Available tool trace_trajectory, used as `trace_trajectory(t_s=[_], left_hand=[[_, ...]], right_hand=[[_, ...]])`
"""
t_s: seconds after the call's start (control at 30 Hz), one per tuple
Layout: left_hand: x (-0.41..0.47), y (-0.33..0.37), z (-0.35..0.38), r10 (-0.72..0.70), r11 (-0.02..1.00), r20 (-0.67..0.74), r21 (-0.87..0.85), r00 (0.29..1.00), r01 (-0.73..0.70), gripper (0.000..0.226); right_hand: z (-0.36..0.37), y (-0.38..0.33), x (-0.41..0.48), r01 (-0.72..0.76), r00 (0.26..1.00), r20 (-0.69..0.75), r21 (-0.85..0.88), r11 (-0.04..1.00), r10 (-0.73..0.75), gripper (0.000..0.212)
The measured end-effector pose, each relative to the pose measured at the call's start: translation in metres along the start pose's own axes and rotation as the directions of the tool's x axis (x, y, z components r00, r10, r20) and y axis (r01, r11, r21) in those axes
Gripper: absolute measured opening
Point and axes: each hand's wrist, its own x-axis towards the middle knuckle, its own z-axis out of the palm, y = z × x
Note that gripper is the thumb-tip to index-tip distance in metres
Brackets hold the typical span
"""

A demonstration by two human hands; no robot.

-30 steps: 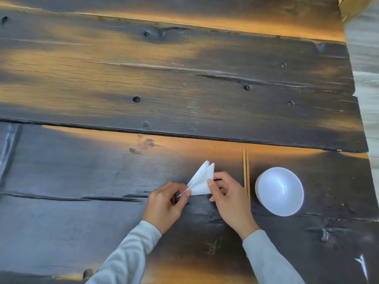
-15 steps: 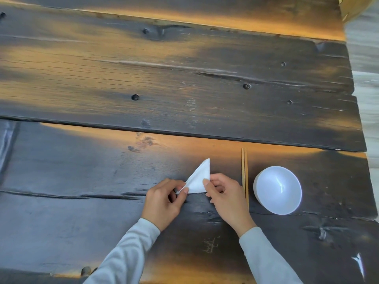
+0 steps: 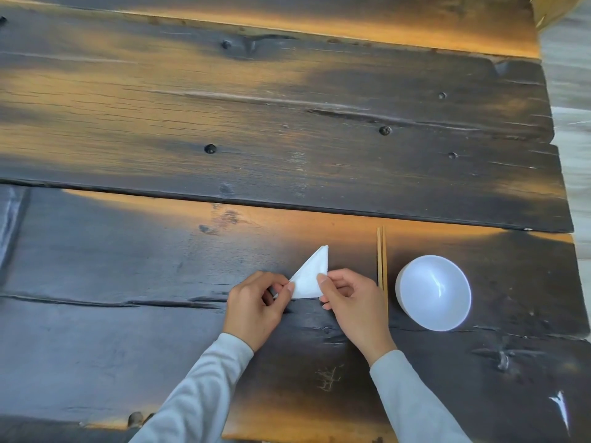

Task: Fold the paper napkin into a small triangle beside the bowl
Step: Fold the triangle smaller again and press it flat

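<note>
Both grips are narrow pinches on the napkin (image 3: 311, 276): our left hand (image 3: 257, 303) holds its left corner between thumb and forefinger, and our right hand (image 3: 350, 298) holds the lower right corner the same way, thumb lying on top of the paper. We see the napkin as a small white triangle, its long edge running up from the left corner to a point at the upper right, lying flat or nearly flat on the table (image 3: 128, 282); whether it rests fully on the wood we cannot tell. It sits on the near plank of the dark, weathered surface, left of a pair of wooden chopsticks (image 3: 382, 257) that lie side by side pointing away from us. Our right hand covers the near ends of the chopsticks. Just beyond them to the right stands a white bowl (image 3: 433, 292), apart from the napkin. Pale grey sleeves (image 3: 204, 391) cover both our forearms.
</note>
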Motion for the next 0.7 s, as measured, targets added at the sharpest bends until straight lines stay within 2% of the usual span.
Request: trace_trajectory(t_s=[0.3,0.7], left_hand=[[0.0025,-0.0039,0.0036,-0.012,1.000,-0.023,-0.002,1.000,0.012,0.012],[0.0013,-0.0027,0.0033,0.000,1.000,-0.029,0.015,1.000,0.000,0.012]], right_hand=[[-0.0001,0.0031,0.0067,-0.057,0.998,-0.004,0.063,0.996,0.057,0.006],[0.0028,0.0020,0.0073,-0.077,0.996,-0.035,0.044,0.996,0.079,0.009]])
